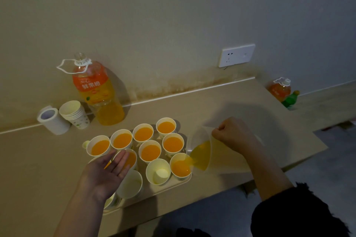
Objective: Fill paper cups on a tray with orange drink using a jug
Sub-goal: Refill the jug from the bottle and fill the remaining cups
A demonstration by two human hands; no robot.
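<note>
Tray (163,188) mostly done, with most full cups (150,152) at the back. Jug (200,153) is tilted at the tray's right edge, pouring into the near-right cup (181,167). Your right hand (234,132) grips it. Left hand (107,171) flat, palm up, holding nothing. At least two empty cups (158,172) left.

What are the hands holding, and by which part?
The right hand grips the tilted jug at its back, opposite the spout; the left hand holds nothing.

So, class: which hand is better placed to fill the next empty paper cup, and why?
Right. The right hand grips the tilted jug, pouring beside the empty paper cup; the left hand is open, holding nothing.
</note>
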